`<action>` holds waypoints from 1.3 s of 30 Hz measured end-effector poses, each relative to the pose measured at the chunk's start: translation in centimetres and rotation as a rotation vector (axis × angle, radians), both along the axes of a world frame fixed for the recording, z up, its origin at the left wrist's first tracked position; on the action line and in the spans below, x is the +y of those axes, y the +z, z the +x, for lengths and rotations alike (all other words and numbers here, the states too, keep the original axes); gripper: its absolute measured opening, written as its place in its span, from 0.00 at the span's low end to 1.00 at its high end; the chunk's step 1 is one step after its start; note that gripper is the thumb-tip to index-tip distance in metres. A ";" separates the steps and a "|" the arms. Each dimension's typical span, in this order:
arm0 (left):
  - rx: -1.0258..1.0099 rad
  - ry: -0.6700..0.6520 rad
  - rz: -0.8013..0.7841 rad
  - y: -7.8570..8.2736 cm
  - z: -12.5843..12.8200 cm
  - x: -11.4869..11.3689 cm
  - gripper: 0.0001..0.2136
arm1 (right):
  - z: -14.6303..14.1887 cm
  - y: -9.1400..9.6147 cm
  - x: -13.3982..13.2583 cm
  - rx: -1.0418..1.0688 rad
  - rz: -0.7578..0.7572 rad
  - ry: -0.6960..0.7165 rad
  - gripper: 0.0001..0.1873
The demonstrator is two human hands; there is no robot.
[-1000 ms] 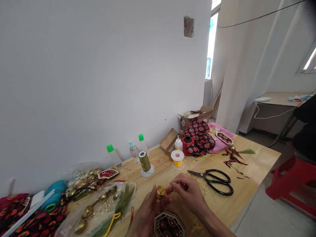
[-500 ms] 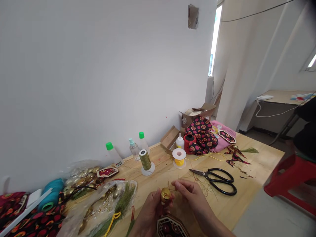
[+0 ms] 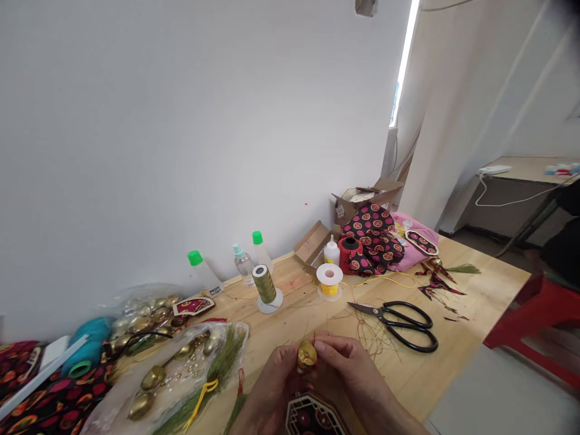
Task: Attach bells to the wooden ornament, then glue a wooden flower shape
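Note:
A round golden bell (image 3: 307, 355) sits in the fingers of my left hand (image 3: 275, 373), which is closed around its left side and underside. My right hand (image 3: 348, 362) is pinched close against the bell's right side. A thin reddish thread (image 3: 314, 336) sticks up at its fingertips, and its lower end is hidden. Just below both hands lies an octagonal framed ornament (image 3: 312, 415) with dark patterned fabric, cut off by the bottom edge. Black-handled scissors (image 3: 399, 323) lie to the right of my right hand.
Behind my hands stand an olive thread cone (image 3: 264, 285), a yellow cord spool (image 3: 329, 283) and a white glue bottle (image 3: 331, 251). Plastic bags with golden bells (image 3: 154, 377) and green tassels (image 3: 217, 368) lie left. A red stool (image 3: 525, 326) stands beyond the table's right edge.
My right hand has moved left, its fingertips now at the bell. The bell has turned and shows a smoother golden side. The camera view has shifted slightly.

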State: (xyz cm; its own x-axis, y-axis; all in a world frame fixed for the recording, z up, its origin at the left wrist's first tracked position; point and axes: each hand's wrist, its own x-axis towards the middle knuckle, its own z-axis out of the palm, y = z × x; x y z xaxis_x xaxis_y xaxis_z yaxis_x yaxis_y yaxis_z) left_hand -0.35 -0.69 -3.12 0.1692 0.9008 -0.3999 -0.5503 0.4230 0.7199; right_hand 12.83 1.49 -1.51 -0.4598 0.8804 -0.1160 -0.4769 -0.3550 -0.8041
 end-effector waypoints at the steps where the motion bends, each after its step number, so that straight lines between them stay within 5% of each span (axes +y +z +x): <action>1: 0.001 0.000 0.002 0.1 0.1 0.0 0.14 | -0.1 -0.2 0.0 0.013 -0.025 0.000 0.14; 7: -0.017 -0.065 0.041 1.5 0.9 0.2 0.14 | 0.5 -0.2 0.3 -0.208 0.104 -0.182 0.12; 17: 0.098 -0.155 0.119 1.3 1.3 0.3 0.19 | 4.6 3.4 -0.6 -1.011 1.095 -0.350 0.07; 21: 0.150 -0.151 0.103 0.4 1.1 0.5 0.20 | 4.5 4.2 -0.8 -1.120 1.288 -0.384 0.08; 25: 0.150 -0.150 0.135 -0.1 0.9 0.7 0.20 | 4.5 4.4 -0.8 -0.965 1.155 -0.286 0.09; 35: 0.243 -0.208 0.163 0.9 1.1 0.7 0.22 | 4.5 4.2 0.8 -0.471 0.241 -0.289 0.06; 39: 0.315 -0.309 0.090 1.0 0.6 0.7 0.21 | 4.3 2.6 1.5 -0.466 0.202 -0.324 0.08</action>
